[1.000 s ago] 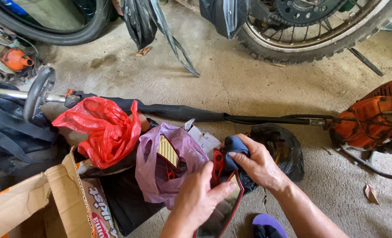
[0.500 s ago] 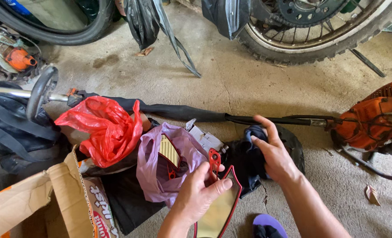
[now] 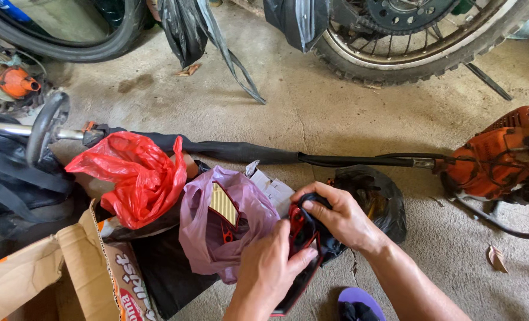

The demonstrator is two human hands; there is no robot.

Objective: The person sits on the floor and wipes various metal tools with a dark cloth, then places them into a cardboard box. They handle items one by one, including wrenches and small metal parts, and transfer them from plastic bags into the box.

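The left hand [image 3: 270,261] holds in a closed grip a red-framed mirror [image 3: 300,267], low above the concrete floor [image 3: 336,125]. The right hand [image 3: 336,217] presses a dark cloth [image 3: 312,229] on the mirror's upper part, fingers closed around it. A purple bag [image 3: 217,238] lies just beside.

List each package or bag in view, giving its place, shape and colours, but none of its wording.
Cardboard box: lower left, brown, torn flaps, red-and-white print.
Red plastic bag: above the box, crumpled.
Purple plastic bag: centre, holding a red-rimmed part.
Black plastic bag: right of the hands, crumpled.
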